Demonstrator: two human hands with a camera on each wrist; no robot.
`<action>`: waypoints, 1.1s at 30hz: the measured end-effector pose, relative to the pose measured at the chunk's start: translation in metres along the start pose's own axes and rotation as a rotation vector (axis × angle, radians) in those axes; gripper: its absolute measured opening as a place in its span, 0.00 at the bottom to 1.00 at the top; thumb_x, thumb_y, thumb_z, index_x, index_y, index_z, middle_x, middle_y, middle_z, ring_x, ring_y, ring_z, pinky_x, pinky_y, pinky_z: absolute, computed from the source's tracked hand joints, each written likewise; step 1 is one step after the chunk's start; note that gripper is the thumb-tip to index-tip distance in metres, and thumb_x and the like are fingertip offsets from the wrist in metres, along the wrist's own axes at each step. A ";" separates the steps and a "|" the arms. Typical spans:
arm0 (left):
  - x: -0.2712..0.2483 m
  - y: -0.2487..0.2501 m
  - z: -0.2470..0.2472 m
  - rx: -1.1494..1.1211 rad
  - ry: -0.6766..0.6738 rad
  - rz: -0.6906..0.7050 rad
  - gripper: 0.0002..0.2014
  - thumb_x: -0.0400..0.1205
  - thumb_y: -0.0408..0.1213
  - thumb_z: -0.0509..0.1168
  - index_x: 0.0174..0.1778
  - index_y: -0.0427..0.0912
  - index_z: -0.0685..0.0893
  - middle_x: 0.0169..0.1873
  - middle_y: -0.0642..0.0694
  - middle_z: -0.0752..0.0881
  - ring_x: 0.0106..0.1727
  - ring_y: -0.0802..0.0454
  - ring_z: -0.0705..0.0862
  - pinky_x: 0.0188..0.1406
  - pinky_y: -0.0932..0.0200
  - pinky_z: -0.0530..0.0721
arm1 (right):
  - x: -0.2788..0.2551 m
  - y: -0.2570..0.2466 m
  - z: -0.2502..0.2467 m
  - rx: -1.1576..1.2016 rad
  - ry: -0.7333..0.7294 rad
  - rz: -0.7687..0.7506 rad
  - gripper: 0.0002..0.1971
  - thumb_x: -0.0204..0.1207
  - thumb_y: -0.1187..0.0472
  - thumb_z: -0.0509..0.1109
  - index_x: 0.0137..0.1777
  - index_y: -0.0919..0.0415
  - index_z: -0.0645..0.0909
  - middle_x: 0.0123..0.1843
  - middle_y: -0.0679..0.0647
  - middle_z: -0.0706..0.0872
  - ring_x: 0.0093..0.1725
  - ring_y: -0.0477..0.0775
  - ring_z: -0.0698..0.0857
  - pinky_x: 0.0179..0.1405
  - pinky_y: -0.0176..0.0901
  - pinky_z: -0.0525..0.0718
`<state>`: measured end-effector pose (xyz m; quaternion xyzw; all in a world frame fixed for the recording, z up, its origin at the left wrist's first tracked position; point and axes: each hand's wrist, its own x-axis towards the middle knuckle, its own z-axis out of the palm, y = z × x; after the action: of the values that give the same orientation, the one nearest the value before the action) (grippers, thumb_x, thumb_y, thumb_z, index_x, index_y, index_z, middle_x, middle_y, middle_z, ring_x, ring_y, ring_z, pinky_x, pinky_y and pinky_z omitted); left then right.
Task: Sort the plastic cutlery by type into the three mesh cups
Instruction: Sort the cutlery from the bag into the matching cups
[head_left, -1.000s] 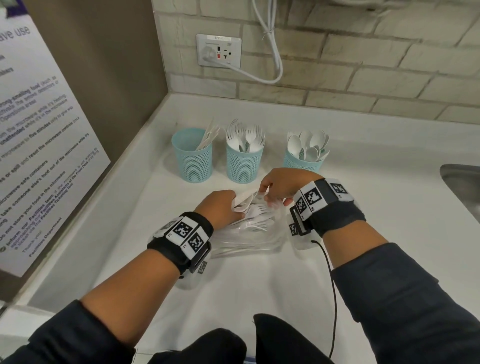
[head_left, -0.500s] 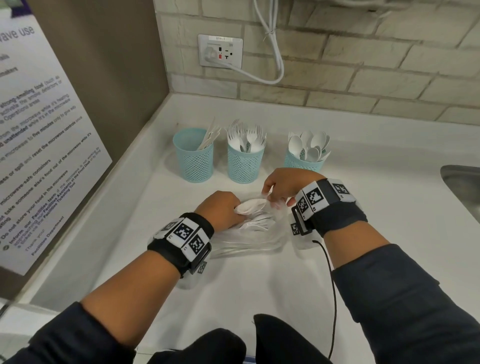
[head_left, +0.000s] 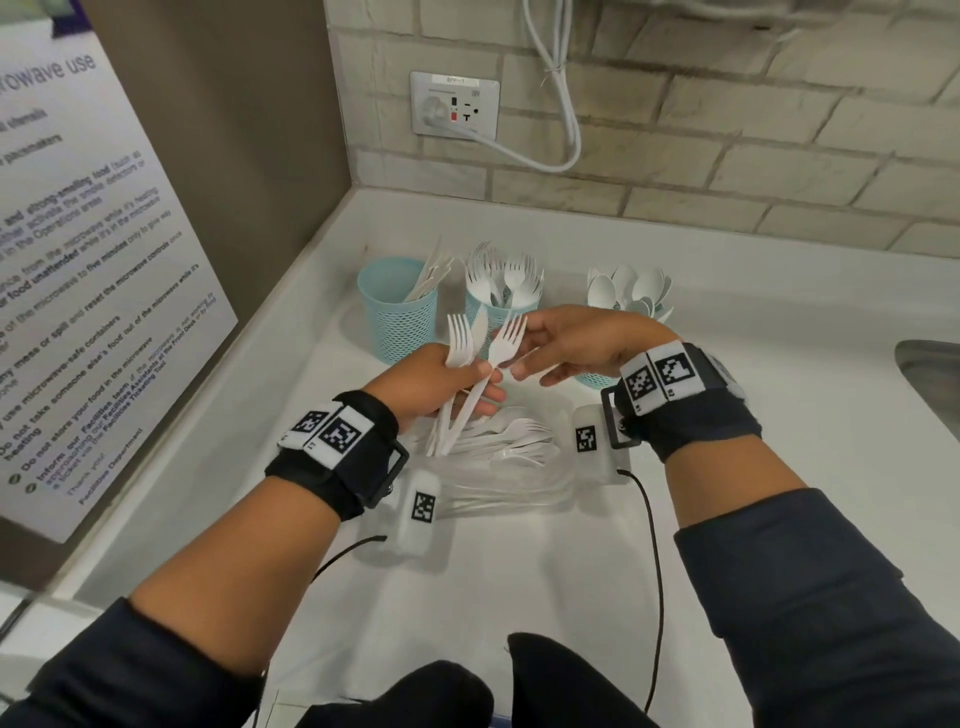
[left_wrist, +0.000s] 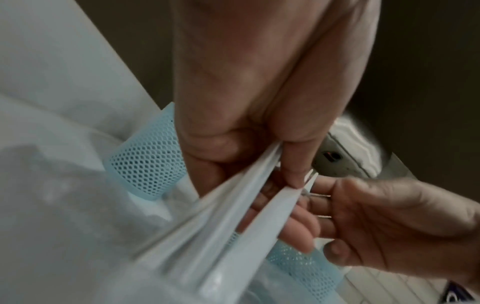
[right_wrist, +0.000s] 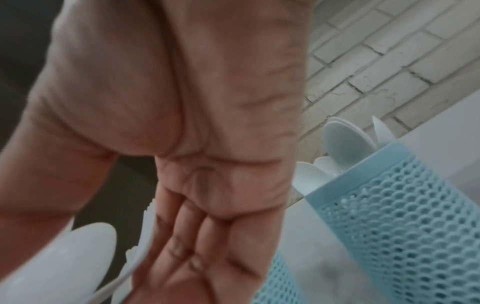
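Forks (head_left: 470, 358) pinched in left hand (head_left: 431, 379), loose-fingered right hand (head_left: 582, 345) just beside.

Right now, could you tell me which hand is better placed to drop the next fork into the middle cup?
Right. The left hand grips the bundle; the right hand already touches one fork, below the middle cup.

A white countertop (head_left: 519, 545) fills the middle of the head view and meets a pale brick wall (head_left: 727, 156) across the top. A wall socket (head_left: 455, 105) sits at upper centre with a white cable (head_left: 558, 104) looping beside it. At left, a brown panel (head_left: 234, 130) carries a printed microwave notice (head_left: 88, 270). A steel sink edge (head_left: 930, 374) shows at right.
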<state>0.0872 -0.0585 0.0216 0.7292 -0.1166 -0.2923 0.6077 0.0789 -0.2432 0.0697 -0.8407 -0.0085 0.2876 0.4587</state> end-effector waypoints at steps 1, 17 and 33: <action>-0.001 0.002 0.001 -0.031 -0.009 0.002 0.09 0.85 0.35 0.59 0.46 0.37 0.84 0.40 0.41 0.88 0.32 0.56 0.89 0.42 0.62 0.88 | 0.000 -0.002 0.001 0.048 0.015 -0.025 0.10 0.76 0.63 0.71 0.55 0.52 0.80 0.47 0.47 0.86 0.46 0.43 0.83 0.47 0.37 0.80; 0.004 -0.002 0.007 -0.213 0.097 -0.061 0.11 0.86 0.34 0.57 0.46 0.35 0.83 0.34 0.45 0.87 0.32 0.55 0.87 0.34 0.63 0.89 | 0.014 0.003 0.009 0.205 0.358 -0.075 0.06 0.82 0.67 0.62 0.50 0.59 0.79 0.41 0.53 0.88 0.22 0.41 0.80 0.23 0.31 0.76; 0.007 -0.002 0.015 -0.240 0.154 -0.077 0.08 0.83 0.45 0.63 0.43 0.44 0.77 0.23 0.52 0.65 0.18 0.61 0.64 0.22 0.65 0.72 | 0.016 0.004 0.011 0.248 0.351 -0.045 0.09 0.81 0.69 0.60 0.56 0.57 0.76 0.40 0.52 0.86 0.24 0.44 0.82 0.22 0.31 0.75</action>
<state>0.0838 -0.0737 0.0161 0.6755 -0.0058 -0.2705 0.6859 0.0855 -0.2321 0.0547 -0.8146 0.0879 0.1254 0.5594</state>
